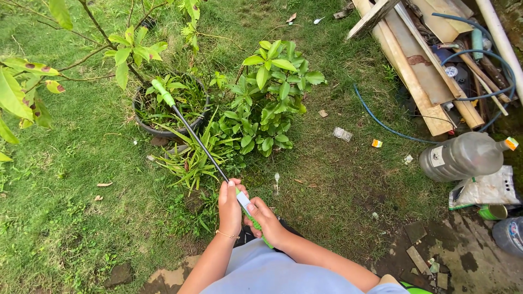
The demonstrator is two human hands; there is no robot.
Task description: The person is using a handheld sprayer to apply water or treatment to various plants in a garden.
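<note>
Low in the middle of the frame: both hands wrapped around a long tool (201, 144) with a green and white grip. Left hand (229, 209) closed round the top of the grip, bracelet at the wrist; right hand (267, 222) just below and right of it, fingers curled shut on the green lower end. Long axis diagonal, from lower centre up to the upper left. Thin black shaft rising from the hands, passing over grassy leaves, ending in a green tip (162, 91) above a dark round pot (163, 130) of green shoots. Tip pointing away toward the upper left. Leafy bush (272, 92) just right of the pot. Stacked planks (419, 65) and a blue hose (381, 122) at upper right; a large plastic bottle (463, 156) lying on its side at the right edge. Grass (65, 218) all around.
</note>
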